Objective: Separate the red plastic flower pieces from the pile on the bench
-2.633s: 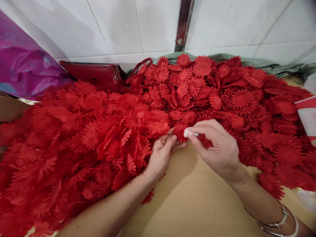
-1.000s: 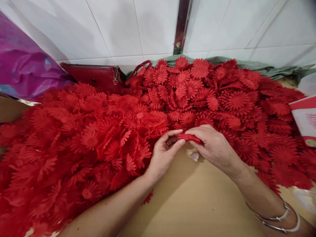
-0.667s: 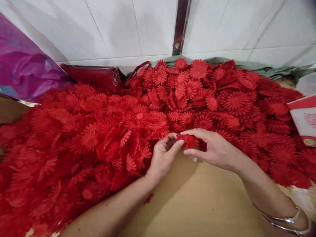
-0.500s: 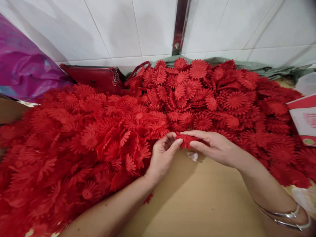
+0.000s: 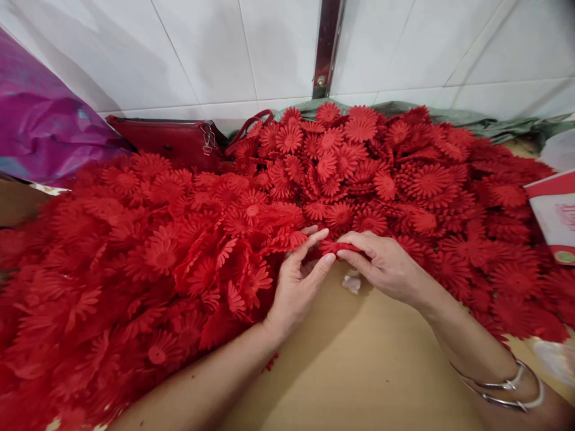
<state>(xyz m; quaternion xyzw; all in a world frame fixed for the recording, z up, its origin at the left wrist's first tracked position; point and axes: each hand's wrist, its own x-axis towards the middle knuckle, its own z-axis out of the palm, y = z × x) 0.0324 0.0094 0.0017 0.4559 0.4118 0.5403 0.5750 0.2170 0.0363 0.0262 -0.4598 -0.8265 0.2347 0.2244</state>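
Red fabric flower (image 5: 335, 246), flat and frilly-petalled, is being pinched by the left hand (image 5: 296, 281) and right hand (image 5: 386, 263), fingers closed on it.

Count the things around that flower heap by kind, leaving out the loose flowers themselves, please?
Hands: 2, left hand and right hand, both pinching one flower
Red handbag: 1
Purple bag: 1
White scrap: 1
Bangles: 2
Total: 8

Bare forearms, 2 silver bangles (image 5: 510, 392)
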